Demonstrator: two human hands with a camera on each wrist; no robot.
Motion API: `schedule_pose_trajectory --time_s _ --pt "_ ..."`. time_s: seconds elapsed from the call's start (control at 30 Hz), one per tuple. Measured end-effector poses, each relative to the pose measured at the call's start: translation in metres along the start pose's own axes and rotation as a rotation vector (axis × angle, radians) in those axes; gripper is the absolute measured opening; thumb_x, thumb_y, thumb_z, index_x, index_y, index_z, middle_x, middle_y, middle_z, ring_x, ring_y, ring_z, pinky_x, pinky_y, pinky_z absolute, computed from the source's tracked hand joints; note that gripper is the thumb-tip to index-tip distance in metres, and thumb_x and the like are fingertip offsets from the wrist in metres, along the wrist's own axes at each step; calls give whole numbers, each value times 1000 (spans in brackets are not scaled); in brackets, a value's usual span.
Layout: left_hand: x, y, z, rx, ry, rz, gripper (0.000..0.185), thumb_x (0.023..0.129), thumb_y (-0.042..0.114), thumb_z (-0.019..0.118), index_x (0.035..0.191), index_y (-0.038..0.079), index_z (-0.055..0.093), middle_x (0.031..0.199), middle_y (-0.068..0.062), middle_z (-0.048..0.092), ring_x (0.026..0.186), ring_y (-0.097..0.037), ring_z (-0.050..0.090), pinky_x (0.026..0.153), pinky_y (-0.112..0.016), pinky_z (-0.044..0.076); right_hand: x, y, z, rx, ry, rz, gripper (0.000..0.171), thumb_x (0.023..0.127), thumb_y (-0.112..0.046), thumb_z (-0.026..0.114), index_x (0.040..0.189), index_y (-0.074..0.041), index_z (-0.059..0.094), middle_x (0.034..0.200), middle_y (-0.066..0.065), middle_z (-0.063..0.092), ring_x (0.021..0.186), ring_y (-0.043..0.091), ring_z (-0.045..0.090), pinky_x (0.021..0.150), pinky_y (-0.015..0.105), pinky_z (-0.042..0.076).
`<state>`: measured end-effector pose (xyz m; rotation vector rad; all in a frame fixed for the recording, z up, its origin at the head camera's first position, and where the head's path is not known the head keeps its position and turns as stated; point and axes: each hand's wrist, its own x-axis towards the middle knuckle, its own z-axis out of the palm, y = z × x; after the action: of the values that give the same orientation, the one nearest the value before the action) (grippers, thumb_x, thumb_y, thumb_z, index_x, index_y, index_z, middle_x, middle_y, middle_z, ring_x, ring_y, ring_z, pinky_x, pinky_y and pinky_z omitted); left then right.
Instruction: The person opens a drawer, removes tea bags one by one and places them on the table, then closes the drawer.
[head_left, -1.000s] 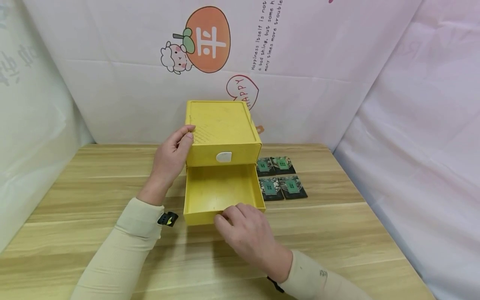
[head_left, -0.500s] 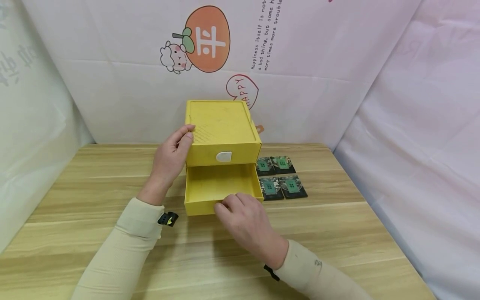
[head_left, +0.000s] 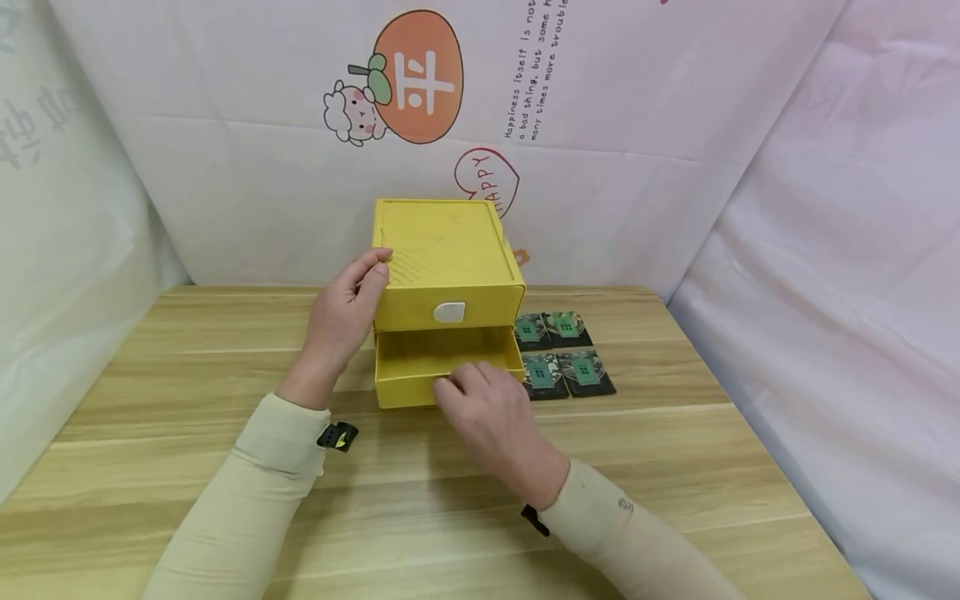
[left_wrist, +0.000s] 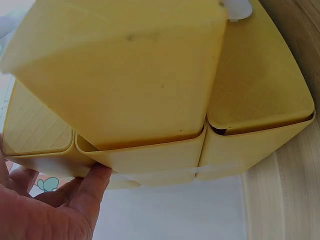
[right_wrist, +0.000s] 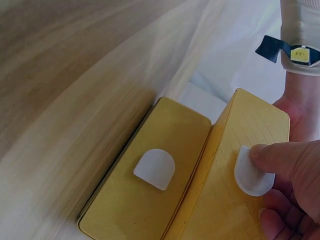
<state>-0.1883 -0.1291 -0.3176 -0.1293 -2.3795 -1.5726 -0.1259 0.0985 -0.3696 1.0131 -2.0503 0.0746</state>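
In the head view a yellow drawer box [head_left: 442, 242] stands on the table, with one drawer [head_left: 408, 392] pulled partly out below its upper front. My left hand [head_left: 345, 312] holds the box at its upper left edge, and in the left wrist view a fingertip touches the side. My right hand [head_left: 498, 429] grips the front of the pulled-out drawer. The right wrist view has my thumb [right_wrist: 272, 159] on its white handle [right_wrist: 248, 180], the other fingers curled. A lower drawer [right_wrist: 180, 125] with its own white handle sits shut beneath.
Several dark square cards with green prints [head_left: 587, 372] lie to the right of the box, partly hidden by it. Behind rises a white printed cloth [head_left: 247, 167]. The wooden table [head_left: 187, 467] extends in front and to both sides.
The drawer has slid inward, away from me, and now shows less of its inside. My right hand has moved forward with it. My left hand has stayed in place on the box.
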Motion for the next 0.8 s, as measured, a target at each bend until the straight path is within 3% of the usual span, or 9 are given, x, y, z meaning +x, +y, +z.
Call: schedule_pose_trajectory --time_s 0.23,0.43,0.8 --pt "1 0 0 8 -1 0 54 107 58 43 150 30 58 147 -1 61 123 -23 59 99 -46 47 5 4 6 -3 -43 26 15 101 -3 65 87 -10 66 85 5 64 69 20 59 59 32 53" --pt "1 0 0 6 -8 -3 53 107 58 42 150 30 58 148 -1 61 132 -23 57 105 -50 46 8 7 11 37 -77 52 13 102 -6 66 89 -8 65 88 7 65 72 21 58 61 31 53" --pt "0 0 -1 4 -12 3 54 107 58 42 150 30 57 148 -2 61 133 -24 57 106 -51 46 17 13 21 3 -96 93 8 101 -13 70 95 -7 68 93 8 67 77 22 61 65 30 55"
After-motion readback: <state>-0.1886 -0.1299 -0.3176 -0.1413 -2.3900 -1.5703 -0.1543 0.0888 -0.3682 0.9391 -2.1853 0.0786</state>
